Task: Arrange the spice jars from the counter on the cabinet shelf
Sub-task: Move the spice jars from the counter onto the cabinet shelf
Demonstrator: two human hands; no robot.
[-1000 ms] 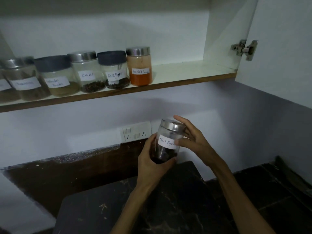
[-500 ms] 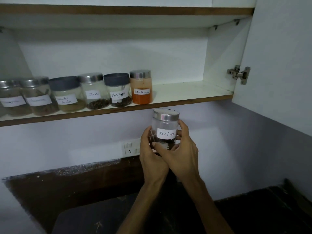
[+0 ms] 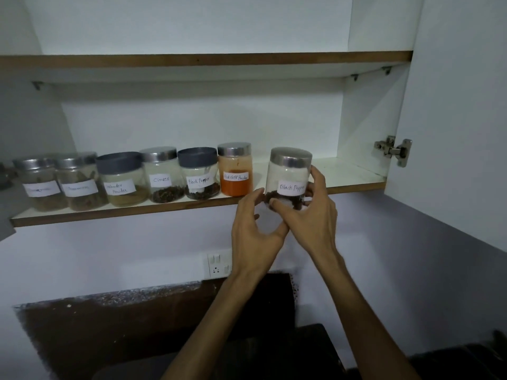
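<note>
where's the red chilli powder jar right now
In the head view, the red chilli powder jar stands on the cabinet shelf, last in the row, right of a Black Pepper jar and left of the jar in hand.

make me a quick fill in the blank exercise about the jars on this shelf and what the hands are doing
1. The jar held in both hands is labelled Black ____.
2. The orange powder jar stands directly to the right of another jar labelled ____ Pepper.
3. The Cloves jar has a ____ coloured lid.
4. The cabinet door at the right stands ____.

Missing words: Pepper; Black; silver; open
</note>
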